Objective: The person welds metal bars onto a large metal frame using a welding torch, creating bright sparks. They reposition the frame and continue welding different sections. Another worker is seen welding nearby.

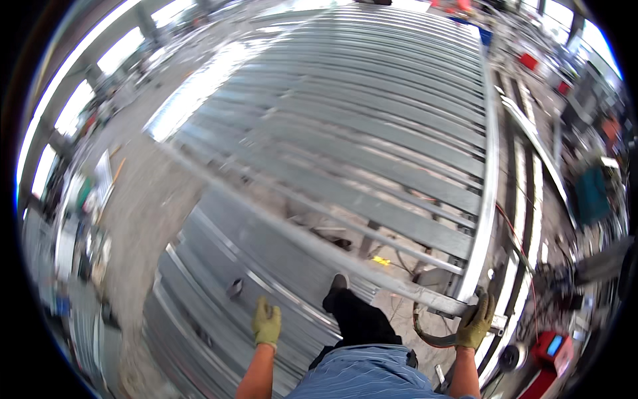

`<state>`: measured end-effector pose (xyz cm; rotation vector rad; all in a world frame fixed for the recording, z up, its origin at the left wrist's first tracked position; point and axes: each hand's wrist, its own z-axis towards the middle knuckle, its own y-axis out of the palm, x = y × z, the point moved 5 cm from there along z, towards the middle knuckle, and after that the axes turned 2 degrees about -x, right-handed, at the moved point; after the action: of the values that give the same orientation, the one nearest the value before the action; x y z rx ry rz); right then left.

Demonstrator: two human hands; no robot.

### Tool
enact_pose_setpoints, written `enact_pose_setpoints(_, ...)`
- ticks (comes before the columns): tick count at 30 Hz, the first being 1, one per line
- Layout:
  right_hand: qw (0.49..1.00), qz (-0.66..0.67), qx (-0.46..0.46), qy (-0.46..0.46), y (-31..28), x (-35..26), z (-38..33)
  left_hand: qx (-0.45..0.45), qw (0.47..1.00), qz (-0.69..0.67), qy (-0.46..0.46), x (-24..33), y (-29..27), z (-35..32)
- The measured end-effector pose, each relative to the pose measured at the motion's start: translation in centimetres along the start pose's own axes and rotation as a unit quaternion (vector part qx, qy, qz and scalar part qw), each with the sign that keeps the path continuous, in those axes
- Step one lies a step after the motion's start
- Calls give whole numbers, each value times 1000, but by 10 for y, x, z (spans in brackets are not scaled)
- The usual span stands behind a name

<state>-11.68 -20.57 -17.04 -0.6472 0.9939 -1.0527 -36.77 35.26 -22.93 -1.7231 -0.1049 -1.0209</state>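
At the lower right of the frame, the right hand [476, 320] in a yellow-green glove has its fingers curled around the near end of a long metal bar [312, 243], which runs diagonally up toward the left across a big frame of grey steel beams [372, 133]. Low in the middle, the gloved left hand [266, 322] hangs free, fingers loosely together, touching nothing. A red machine [548, 359] sits at the bottom right corner.

concrete floor [143, 199] (dusty) bearing grey steel frame [372, 133]
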Motion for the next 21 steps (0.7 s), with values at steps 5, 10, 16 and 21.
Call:
enact_pose_setpoints(5,993,-76,-61,65,-2,0,14,-47,961,145,231,160,-3,130)
enact_pose_setpoints(10,978,-193,-38,74,3,-6,3,-188,859,238,413,190,44,179)
enact_pose_setpoints(16,959,-240,-55,141,4,-14,-4,-284,785,285,470,189,75,200)
enact_pose_setpoints(21,943,-266,5,202,2,-42,4,-365,774,271,441,196,72,218)
